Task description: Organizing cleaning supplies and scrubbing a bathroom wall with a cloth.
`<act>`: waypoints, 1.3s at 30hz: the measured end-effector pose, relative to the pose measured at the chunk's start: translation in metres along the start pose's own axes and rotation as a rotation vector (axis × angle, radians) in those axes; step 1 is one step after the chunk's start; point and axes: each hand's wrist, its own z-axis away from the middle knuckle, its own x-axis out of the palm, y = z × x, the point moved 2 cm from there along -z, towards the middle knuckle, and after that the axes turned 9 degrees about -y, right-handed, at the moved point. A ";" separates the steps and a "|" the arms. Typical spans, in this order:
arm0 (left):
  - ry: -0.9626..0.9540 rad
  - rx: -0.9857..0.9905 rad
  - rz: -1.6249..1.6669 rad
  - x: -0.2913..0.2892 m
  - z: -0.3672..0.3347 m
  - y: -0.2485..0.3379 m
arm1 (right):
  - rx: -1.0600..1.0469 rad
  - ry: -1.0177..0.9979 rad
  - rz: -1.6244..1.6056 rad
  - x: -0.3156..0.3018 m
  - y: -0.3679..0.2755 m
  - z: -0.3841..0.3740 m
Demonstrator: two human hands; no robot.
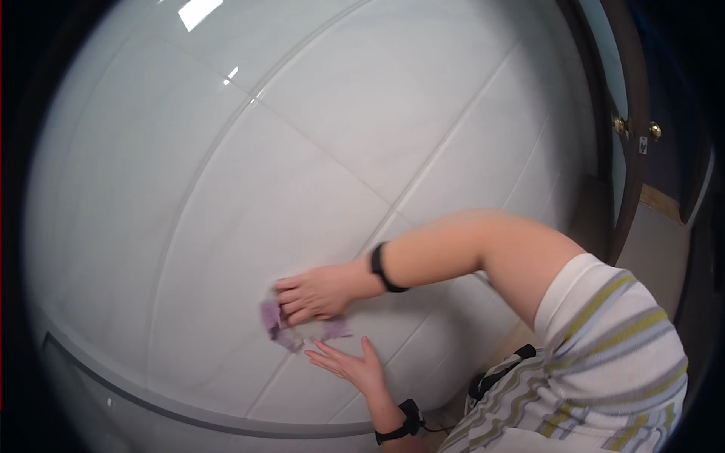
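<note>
A crumpled purple cloth (pixel 273 323) lies against a pale, glossy tiled wall. My right hand (pixel 313 294) presses it to the tiles, fingers bent over it and the back of the hand facing me. Part of the cloth is hidden under the palm, and one end (pixel 337 329) sticks out below the hand. Just below, my left hand (pixel 349 368) is open, fingers stretched and thumb apart, close to the cloth's lower edge and holding nothing. The right hand is slightly blurred.
Straight grout lines cross the wall (pixel 287 174). A grey trim strip (pixel 189 414) runs along the lower left. At the right edge stand dark door frames with a brass knob (pixel 655 130). A black strap (pixel 410 420) with a thin cable circles my left wrist.
</note>
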 end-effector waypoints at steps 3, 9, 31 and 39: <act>0.008 0.000 0.016 -0.011 0.007 0.002 | 0.008 0.227 0.053 -0.025 0.050 -0.068; -0.071 -0.127 0.059 -0.031 0.023 0.012 | 0.687 0.265 0.212 -0.153 0.147 -0.026; -0.144 0.037 0.296 0.043 0.012 0.087 | 1.623 -0.030 -1.366 -0.002 -0.093 0.236; -0.007 0.018 0.314 0.012 -0.002 0.094 | 0.985 0.351 -0.532 -0.136 0.036 0.157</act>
